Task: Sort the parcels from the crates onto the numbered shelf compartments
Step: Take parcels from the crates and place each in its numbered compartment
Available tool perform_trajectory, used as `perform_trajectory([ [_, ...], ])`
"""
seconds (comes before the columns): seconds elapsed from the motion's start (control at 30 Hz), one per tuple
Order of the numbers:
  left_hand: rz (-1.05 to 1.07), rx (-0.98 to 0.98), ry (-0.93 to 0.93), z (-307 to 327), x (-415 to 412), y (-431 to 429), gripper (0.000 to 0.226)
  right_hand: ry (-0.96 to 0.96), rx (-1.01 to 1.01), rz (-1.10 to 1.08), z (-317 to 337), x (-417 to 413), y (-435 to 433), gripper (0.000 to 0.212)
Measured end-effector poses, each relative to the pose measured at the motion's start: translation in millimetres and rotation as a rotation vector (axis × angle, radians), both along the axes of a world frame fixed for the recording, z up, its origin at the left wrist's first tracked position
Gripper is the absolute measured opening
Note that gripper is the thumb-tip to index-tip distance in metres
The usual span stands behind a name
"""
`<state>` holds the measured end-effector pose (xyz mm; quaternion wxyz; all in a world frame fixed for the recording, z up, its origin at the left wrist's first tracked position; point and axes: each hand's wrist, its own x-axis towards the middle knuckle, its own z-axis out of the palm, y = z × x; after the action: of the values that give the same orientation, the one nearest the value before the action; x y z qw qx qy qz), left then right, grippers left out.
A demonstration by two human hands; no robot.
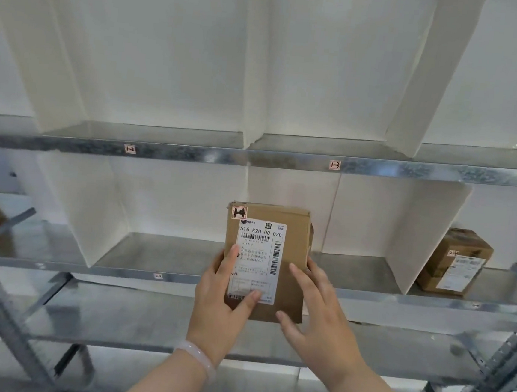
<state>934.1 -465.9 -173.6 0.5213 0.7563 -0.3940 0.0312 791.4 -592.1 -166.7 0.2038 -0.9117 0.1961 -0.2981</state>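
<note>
Before the metal shelf (223, 155), a cardboard parcel (295, 230) tagged 1-4 is held upright by the left hand (223, 302), fingers gripping it; the right hand (318, 320) fingers are spread wide at its edge. Placement is pending: the compartment right of tag 1-3 (335, 164) is probably called for.

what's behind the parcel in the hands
Behind the parcel are the white divider and the middle shelf. The parcel covers part of that shelf's front edge, so any number tag there cannot be seen.
</note>
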Motion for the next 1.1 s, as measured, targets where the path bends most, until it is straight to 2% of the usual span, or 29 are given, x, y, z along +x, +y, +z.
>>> perform_trajectory([
  [0.2, -0.061, -0.095, -0.069, 28, 23, -28, 0.092, -0.074, -0.074, -0.084, 31, 10, -18, 0.082],
  [0.4, -0.198, -0.183, -0.095, 43, 20, -89, 0.085, -0.035, -0.134, -0.296, 52, -14, -39, 0.081],
  [0.57, -0.352, -0.29, -0.119, 60, -22, -143, 0.081, -0.067, -0.187, -0.5, 66, -65, -66, 0.085],
  [0.73, -0.497, -0.4, -0.145, 88, -88, -206, 0.083, -0.136, -0.226, -0.559, 84, -127, -110, 0.086],
  [0.97, -0.459, -0.46, -0.233, 134, -175, -319, 0.08, -0.199, -0.307, -0.567, 123, -211, -217, 0.084],
  [1.1, -0.364, -0.486, -0.278, 163, -196, -375, 0.092, -0.141, -0.326, -0.504, 148, -238, -281, 0.085],
])
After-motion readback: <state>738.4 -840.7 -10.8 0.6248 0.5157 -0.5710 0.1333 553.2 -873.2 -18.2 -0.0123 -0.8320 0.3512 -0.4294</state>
